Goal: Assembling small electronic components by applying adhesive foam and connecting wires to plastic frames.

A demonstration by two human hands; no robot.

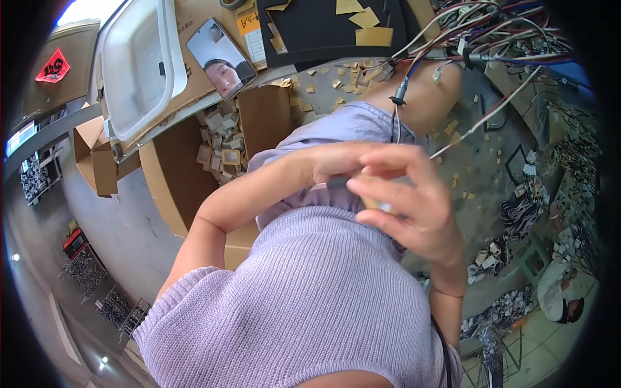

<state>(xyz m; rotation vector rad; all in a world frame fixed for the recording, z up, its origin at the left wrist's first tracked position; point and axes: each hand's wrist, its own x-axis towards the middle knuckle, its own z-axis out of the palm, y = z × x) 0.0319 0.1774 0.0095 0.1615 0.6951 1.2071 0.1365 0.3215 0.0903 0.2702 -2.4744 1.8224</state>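
Note:
My left hand [337, 160] reaches in from the left over my lap, its fingers mostly hidden behind the other hand. My right hand [417, 210] is raised just in front of it, fingers bent and smeared by motion. Between the two is a small tan and whitish piece [371, 199], too blurred to name; which hand has it I cannot tell. A red-and-white wire [475, 123] runs from the upper right down to my right hand. Across my thigh hangs a cable with a black grommet [398, 100], its thin wires passing behind my hands.
Left of my lap stands an open cardboard box [178, 178] with small white plastic parts [220, 145]. Beyond are a phone [222, 58], a white plastic tray [132, 61] and a black board [333, 39]. Bundled wires [495, 32] lie upper right. Another person [557, 294] is far right.

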